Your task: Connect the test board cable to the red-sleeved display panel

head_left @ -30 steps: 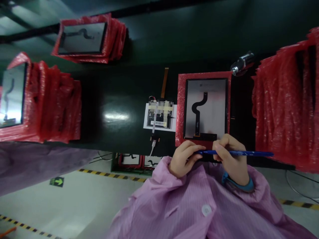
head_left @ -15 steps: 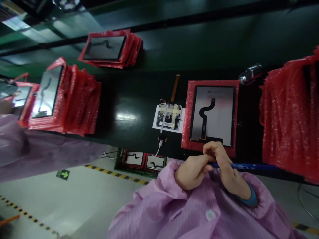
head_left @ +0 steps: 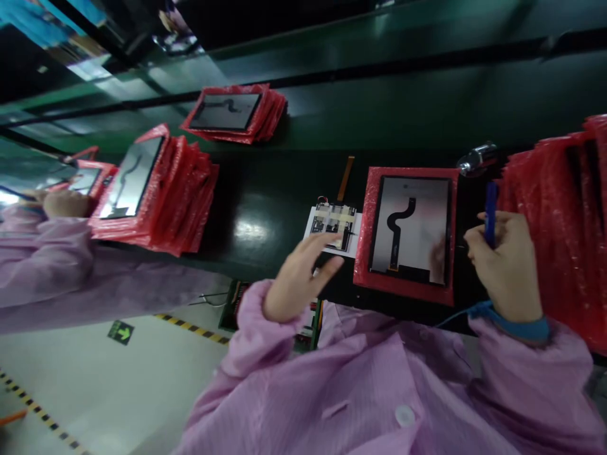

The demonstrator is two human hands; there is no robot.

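My right hand (head_left: 507, 265) grips a blue pen (head_left: 490, 215), held upright to the right of the display panel. The panel (head_left: 417, 221) lies back side up on a red bubble-wrap bag (head_left: 365, 253), with a black curved flex cable on it. My left hand (head_left: 301, 275) is open, fingers stretched towards a small taped circuit board (head_left: 333, 221) on white paper. Its fingertips overlap the board's lower edge in view; whether they touch it I cannot tell. An orange ribbon cable (head_left: 346, 179) runs from the board's top.
Red bags stand stacked at the right (head_left: 564, 227). At the left is another stack with a panel on top (head_left: 133, 177), and a smaller pile (head_left: 232, 114) lies further back. A metal cylinder (head_left: 478, 158) rests behind the panel. A co-worker's hand (head_left: 69, 203) is at far left.
My hands have parted from in front of the panel. The left moved left to the circuit board and opened; the right moved right with the pen, now upright. The view has shifted slightly.
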